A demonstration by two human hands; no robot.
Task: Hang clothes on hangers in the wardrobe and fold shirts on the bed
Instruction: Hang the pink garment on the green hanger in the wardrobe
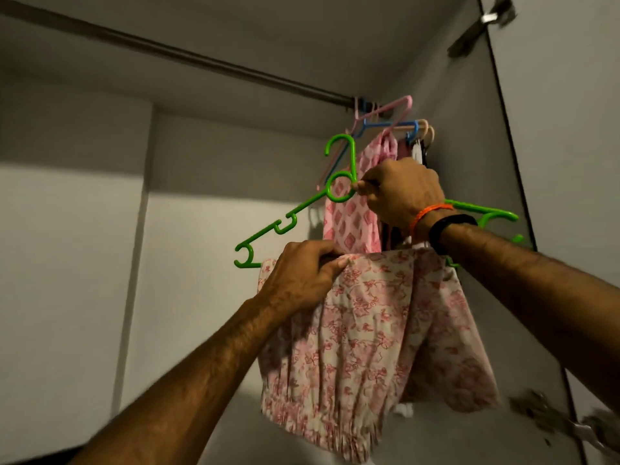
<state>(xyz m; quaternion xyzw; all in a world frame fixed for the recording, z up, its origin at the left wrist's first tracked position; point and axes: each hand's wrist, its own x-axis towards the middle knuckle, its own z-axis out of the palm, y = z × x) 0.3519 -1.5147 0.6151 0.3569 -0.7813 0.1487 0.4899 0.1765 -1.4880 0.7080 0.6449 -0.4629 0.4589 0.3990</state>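
A: Where's the garment (375, 330)?
B: Draped over the green hanger (295, 218), inside the grey wardrobe (77, 229), below the rod (201, 60).
A: Hands?
B: Right hand (402, 196) pinches the hanger; left hand (302, 273) grips the cloth.

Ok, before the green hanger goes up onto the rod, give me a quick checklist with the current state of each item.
1. Right hand grips green hanger at the neck: ok.
2. Left hand holds floral garment at the hanger bar: ok.
3. Garment draped over the bar: ok; evenness cannot tell.
4. Hook on rod: not ok, hook hangs below it.
5. Free rod left of hung hangers: ok.
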